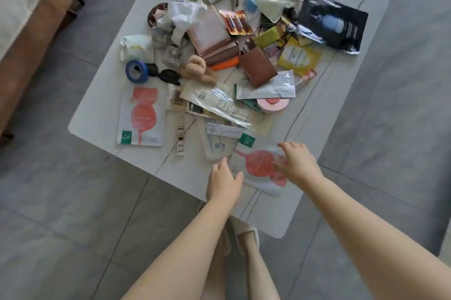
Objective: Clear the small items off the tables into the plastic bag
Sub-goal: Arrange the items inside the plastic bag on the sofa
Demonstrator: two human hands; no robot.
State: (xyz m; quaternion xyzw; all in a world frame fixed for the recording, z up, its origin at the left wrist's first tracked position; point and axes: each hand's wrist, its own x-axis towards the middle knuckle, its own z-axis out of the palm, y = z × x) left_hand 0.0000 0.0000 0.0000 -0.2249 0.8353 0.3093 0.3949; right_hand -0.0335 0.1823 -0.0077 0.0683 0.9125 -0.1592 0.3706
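Observation:
A white table (102, 104) carries a heap of small items: sachets, packets, a brown wallet (257, 65), a blue tape roll (136, 71), a pink round compact (272, 104). Nearest me lies a white sachet with a red print (258, 165). My left hand (225, 181) hovers at that sachet's left edge, fingers apart, holding nothing. My right hand (296, 161) is over its right side, fingers spread, touching or just above it. A crumpled white plastic bag (185, 14) lies in the heap at the back left.
A second red-print sachet (142, 116) lies at the table's front left. Black pouches (334, 23) sit at the back right. A sofa with a pale cushion (22, 6) stands to the left. Grey tiled floor surrounds the table; my slippered feet (246, 236) are at its near corner.

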